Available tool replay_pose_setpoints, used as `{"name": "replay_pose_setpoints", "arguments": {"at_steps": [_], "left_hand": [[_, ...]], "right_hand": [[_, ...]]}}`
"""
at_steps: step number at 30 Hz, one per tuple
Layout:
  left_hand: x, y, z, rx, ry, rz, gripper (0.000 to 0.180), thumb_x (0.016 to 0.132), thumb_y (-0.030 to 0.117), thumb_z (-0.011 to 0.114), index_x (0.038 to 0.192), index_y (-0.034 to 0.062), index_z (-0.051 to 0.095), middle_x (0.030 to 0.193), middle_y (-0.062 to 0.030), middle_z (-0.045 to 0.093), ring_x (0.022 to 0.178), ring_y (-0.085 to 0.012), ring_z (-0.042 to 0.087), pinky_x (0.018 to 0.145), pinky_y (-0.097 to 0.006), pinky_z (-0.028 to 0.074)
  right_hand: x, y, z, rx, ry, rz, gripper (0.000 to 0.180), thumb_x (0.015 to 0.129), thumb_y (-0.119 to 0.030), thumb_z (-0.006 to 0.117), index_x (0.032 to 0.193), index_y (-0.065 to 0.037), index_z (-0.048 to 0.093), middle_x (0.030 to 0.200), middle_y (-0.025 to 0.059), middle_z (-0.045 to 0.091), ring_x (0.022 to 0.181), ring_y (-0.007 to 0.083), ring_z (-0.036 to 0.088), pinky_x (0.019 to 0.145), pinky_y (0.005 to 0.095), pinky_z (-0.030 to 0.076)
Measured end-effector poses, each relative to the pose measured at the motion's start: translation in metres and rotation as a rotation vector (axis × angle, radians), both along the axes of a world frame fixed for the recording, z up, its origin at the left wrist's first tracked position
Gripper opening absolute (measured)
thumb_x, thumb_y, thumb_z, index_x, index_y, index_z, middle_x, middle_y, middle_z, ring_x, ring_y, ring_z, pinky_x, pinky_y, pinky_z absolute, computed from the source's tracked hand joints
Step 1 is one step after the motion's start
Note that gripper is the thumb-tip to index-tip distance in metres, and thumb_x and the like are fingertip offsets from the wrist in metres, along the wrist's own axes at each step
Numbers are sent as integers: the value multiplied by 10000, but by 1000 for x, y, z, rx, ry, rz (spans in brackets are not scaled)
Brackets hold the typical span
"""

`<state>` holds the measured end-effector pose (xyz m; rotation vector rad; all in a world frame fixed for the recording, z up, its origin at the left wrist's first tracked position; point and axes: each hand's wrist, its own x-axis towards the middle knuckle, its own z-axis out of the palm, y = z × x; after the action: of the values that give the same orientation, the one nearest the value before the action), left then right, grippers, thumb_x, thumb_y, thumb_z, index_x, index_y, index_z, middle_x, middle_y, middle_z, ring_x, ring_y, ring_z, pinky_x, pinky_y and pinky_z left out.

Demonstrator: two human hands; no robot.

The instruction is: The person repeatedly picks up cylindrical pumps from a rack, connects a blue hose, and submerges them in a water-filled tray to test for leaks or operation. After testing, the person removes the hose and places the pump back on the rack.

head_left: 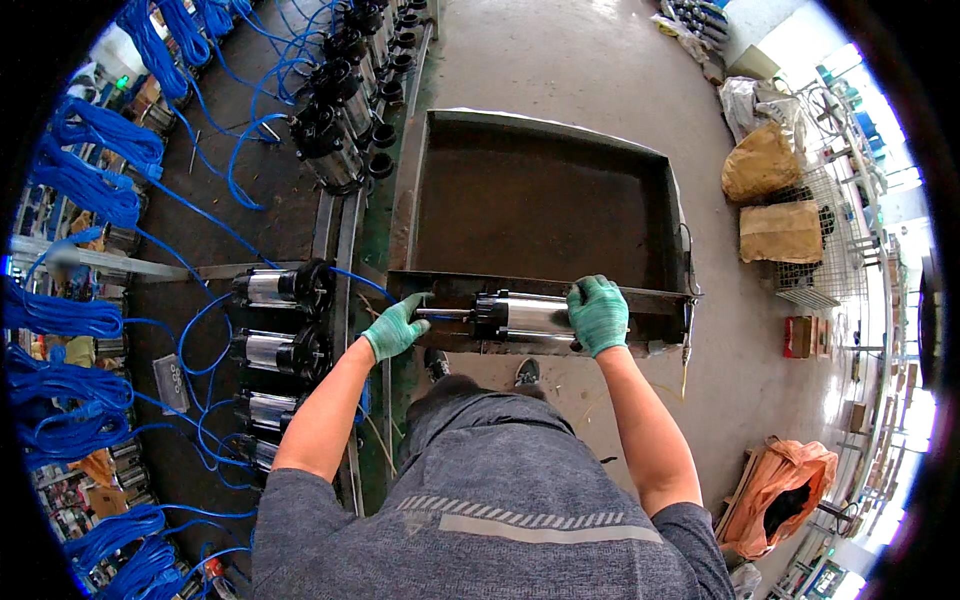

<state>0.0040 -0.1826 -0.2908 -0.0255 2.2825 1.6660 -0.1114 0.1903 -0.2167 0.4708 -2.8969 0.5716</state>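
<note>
A pump motor (535, 315) with a shiny steel barrel and a black end lies on its side across the near edge of a metal tray (540, 125). A thin metal shaft (445, 314) sticks out of its left end. My left hand (393, 327), in a green glove, has thumb and fingers closed about the tip of that shaft. Over the right part of the barrel my right hand (598, 315), also green-gloved, is wrapped with its fingers on top. The barrel's underside is hidden.
Several similar pump motors (272, 352) lie on the dark bench at left, joined to blue cables (75, 310). More stand upright in a row (330, 150) farther back. On the right are brown sacks (780, 232), a wire basket (808, 285) and an orange bag (790, 495).
</note>
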Motion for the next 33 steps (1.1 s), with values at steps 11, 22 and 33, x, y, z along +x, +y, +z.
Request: {"name": "replay_pose_setpoints", "arguments": {"at_steps": [11,22,33], "left_hand": [[-8,5,10,755,-501,261,442,1035,280,651,1407,53,575,1211,-46,681,1056,-166,629,984,-348,497],[-6,14,-6,-486,119,91,212,884,190,788,1028,44,733,853,-167,750,749,-339,725,703,-413,567],[-10,-1,17,-488,-100,-98,512,935,279,739,1361,28,605,1093,-200,730,997,-362,706,855,-440,568]], "right_hand": [[0,0,6,9,27,6,159,869,-229,655,787,-95,675,875,156,681,846,380,648,778,496,538],[1,6,1,16,5,1,193,884,-260,650,833,-79,694,911,155,694,889,369,663,795,482,552],[5,0,13,4,-4,-7,177,894,-235,657,832,-76,702,897,142,693,888,349,663,832,458,548]]}}
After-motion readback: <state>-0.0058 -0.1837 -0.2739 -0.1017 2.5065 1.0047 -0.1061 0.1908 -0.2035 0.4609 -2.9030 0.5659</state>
